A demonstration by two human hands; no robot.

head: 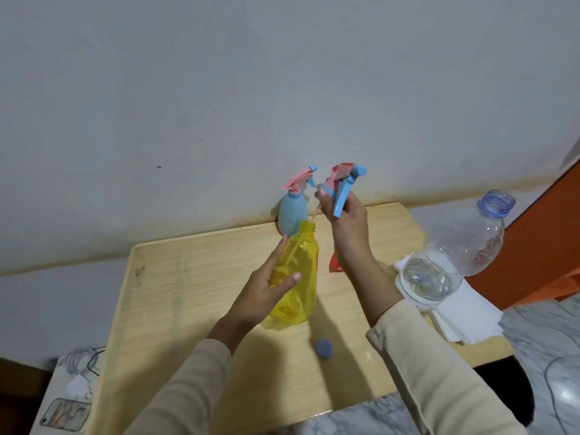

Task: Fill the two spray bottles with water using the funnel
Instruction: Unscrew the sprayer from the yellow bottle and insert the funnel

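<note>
A: What lies nearest on the wooden table?
B: A small blue cap, at about five o'clock from the yellow spray bottle and apart from it.
A: And the hands?
B: The left hand rests on the yellow bottle's side, fingers spread around it rather than clenched. The bottle's neck is uncapped. The right hand, at one o'clock from the bottle, grips the trigger sprayer head, lifted clear, its dip tube slanting down to the neck.
A: The water?
B: At three o'clock, a clear water bottle, uncapped, near white papers.
A: Farthest?
B: The blue spray bottle at twelve o'clock, head on. A red object shows behind the right wrist; I cannot tell what it is.
</note>
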